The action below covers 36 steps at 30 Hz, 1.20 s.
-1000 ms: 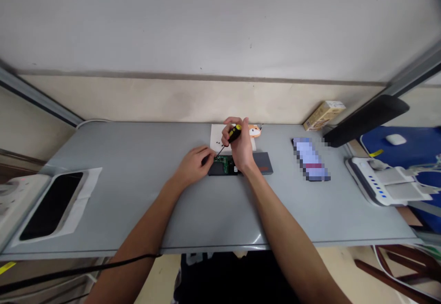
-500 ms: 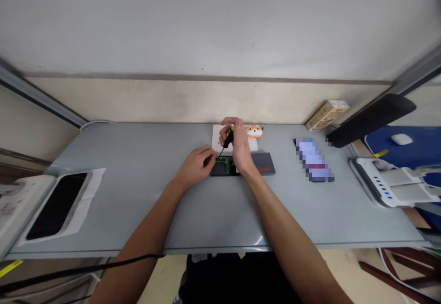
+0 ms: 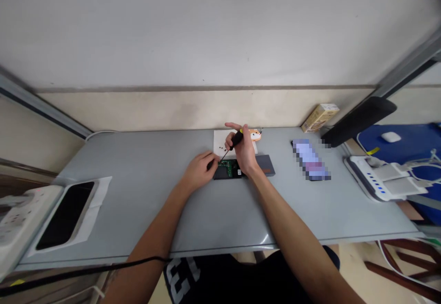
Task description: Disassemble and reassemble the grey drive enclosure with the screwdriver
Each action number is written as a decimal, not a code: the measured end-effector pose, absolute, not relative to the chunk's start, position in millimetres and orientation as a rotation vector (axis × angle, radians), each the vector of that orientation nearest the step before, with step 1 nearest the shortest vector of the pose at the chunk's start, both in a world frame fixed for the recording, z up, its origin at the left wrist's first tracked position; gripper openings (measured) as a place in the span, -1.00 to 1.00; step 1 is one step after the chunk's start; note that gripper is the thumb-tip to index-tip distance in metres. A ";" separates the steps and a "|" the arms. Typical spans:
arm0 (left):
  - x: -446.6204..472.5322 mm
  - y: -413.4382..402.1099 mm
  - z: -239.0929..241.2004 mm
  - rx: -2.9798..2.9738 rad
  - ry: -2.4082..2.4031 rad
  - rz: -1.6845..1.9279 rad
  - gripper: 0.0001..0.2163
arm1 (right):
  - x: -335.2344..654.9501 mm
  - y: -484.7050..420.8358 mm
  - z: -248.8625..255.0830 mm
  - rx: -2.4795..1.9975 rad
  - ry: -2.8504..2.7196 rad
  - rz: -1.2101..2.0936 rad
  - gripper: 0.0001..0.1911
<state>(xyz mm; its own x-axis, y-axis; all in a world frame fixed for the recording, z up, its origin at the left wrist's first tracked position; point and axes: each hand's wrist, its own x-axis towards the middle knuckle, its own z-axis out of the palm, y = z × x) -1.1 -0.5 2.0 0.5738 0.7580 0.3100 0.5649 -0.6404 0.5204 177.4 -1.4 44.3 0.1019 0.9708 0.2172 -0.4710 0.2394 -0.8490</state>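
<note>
My right hand (image 3: 244,153) is closed round a screwdriver (image 3: 236,138) with a black and yellow handle. Its thin shaft slants down to the left, and the tip is at the upper left of a green circuit board (image 3: 229,166). That board sits in an opened dark electronic device (image 3: 221,173) lying on the table. At the device's left end, my left hand (image 3: 199,171) grips it with thumb and fingers, close to the screwdriver tip. A grey case part (image 3: 266,163) with an orange-brown mark lies to the right, partly behind my right wrist.
Behind the device, a white sheet (image 3: 218,139) carries several tiny dark pieces beside a dog-face item (image 3: 255,135). A blurred-screen phone (image 3: 311,160), a small box (image 3: 320,117) and a charger (image 3: 375,180) stand right. On the left are a dark phone (image 3: 65,214) and a power strip (image 3: 27,216).
My right hand has shifted slightly right and down, with the screwdriver leaning over more. More of the board and the white sheet shows. The whole view has shifted a little.
</note>
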 end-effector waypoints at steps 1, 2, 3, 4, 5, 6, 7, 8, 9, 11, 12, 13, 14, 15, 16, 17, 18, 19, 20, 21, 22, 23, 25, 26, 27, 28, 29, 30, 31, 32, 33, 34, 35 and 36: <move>-1.2 -0.7 2.0 2.443 1.075 0.735 -0.80 | 178.1 -1.4 45.1 -0.679 -0.914 1.206 -0.47; -1.3 -0.8 1.9 2.442 1.077 0.734 -0.80 | 178.8 -1.4 45.5 -0.676 -0.913 1.206 -0.52; -1.3 -0.9 1.8 2.442 1.080 0.732 -0.80 | 179.5 -1.3 45.4 -0.680 -0.907 1.207 -0.56; -1.3 -1.1 1.7 2.440 1.085 0.732 -0.79 | 180.2 -1.1 44.8 -0.687 -0.899 1.212 -0.57; -1.3 -1.2 1.6 2.437 1.088 0.733 -0.79 | 180.9 -0.8 43.9 -0.693 -0.892 1.214 -0.56; -1.2 -1.2 1.6 2.434 1.088 0.734 -0.79 | 181.3 -0.3 42.7 -0.697 -0.887 1.208 -0.53; -1.1 -1.1 1.7 2.432 1.085 0.735 -0.78 | 181.5 0.3 41.4 -0.701 -0.885 1.190 -0.50; -1.1 -1.0 1.7 2.431 1.081 0.734 -0.78 | 181.4 1.0 40.3 -0.709 -0.892 1.159 -0.48; -1.0 -0.8 1.8 2.430 1.078 0.733 -0.78 | 181.0 1.7 39.5 -0.720 -0.905 1.123 -0.48; -1.0 -0.4 2.0 2.432 1.074 0.731 -0.78 | 179.1 2.6 39.4 -0.735 -0.930 1.074 -0.53; -1.1 -0.2 2.1 2.433 1.073 0.731 -0.78 | 177.9 2.5 40.1 -0.734 -0.942 1.074 -0.54; -1.2 -0.2 2.2 2.435 1.071 0.733 -0.78 | 176.7 2.1 41.2 -0.729 -0.955 1.086 -0.53; -1.4 -0.2 2.4 2.438 1.069 0.736 -0.78 | 175.6 1.3 42.5 -0.724 -0.966 1.105 -0.52; -1.6 -0.3 2.6 2.442 1.067 0.739 -0.78 | 174.6 0.2 43.8 -0.717 -0.974 1.130 -0.54; -1.8 -0.5 2.9 2.446 1.063 0.741 -0.78 | 173.8 -1.1 44.9 -0.714 -0.982 1.158 -0.58; -1.9 -0.8 3.2 2.451 1.062 0.740 -0.78 | 173.4 -2.4 45.8 -0.716 -0.991 1.181 -0.62; -2.1 -1.1 3.5 2.457 1.063 0.738 -0.77 | 173.2 -3.4 46.2 -0.723 -0.997 1.194 -0.63; -2.2 -1.4 3.9 2.462 1.067 0.735 -0.77 | 173.2 -4.1 46.1 -0.737 -0.996 1.195 -0.61; -2.2 -1.7 4.2 2.465 1.072 0.732 -0.77 | 173.5 -4.2 45.5 -0.759 -0.988 1.178 -0.57; -2.2 -2.0 4.6 2.465 1.078 0.729 -0.77 | 173.8 -3.8 44.5 -0.788 -0.982 1.138 -0.54; -2.2 -2.3 4.8 2.464 1.084 0.726 -0.77 | 174.2 -2.9 43.1 -0.822 -0.983 1.081 -0.52; -2.1 -2.6 5.1 2.463 1.092 0.726 -0.77 | 174.6 -1.6 41.5 -0.850 -0.988 1.020 -0.53; -1.9 -3.1 5.3 2.464 1.105 0.731 -0.76 | 174.7 0.8 38.9 -0.880 -1.025 0.929 -0.60; -1.7 -3.4 5.4 2.469 1.109 0.734 -0.76 | 174.4 1.3 38.4 -0.885 -1.065 0.906 -0.62; -1.5 -3.7 5.5 2.474 1.112 0.740 -0.76 | 173.7 1.0 39.0 -0.884 -1.116 0.897 -0.62; -1.2 -3.9 5.7 2.477 1.113 0.745 -0.76 | 172.9 -0.3 40.8 -0.875 -1.168 0.892 -0.61; -0.9 -4.2 6.0 2.477 1.112 0.749 -0.76 | 172.2 -2.7 44.1 -0.860 -1.215 0.879 -0.61; -0.9 -4.4 6.3 2.475 1.108 0.749 -0.75 | 171.9 -6.2 48.8 -0.842 -1.256 0.855 -0.63; -1.1 -4.6 6.9 2.470 1.100 0.746 -0.75 | 172.5 -10.8 54.7 -0.823 -1.287 0.815 -0.66; -1.9 -4.9 7.7 2.461 1.088 0.740 -0.74 | 174.7 -16.2 61.3 -0.811 -1.304 0.759 -0.69; -3.2 -5.2 8.7 2.444 1.076 0.730 -0.74 | 178.9 -22.2 68.3 -0.815 -1.339 0.696 -0.74; -5.4 -5.6 10.0 2.417 1.069 0.723 -0.76 | 185.5 -28.7 75.0 -0.837 -1.393 0.614 -0.77; -8.2 -6.0 11.6 2.381 1.065 0.716 -0.76 | 194.7 -35.2 80.7 -0.882 -1.470 0.529 -0.79; -11.6 -6.5 13.5 2.339 1.060 0.703 -0.72 | 206.4 -41.7 85.0 -0.931 -1.564 0.466 -0.80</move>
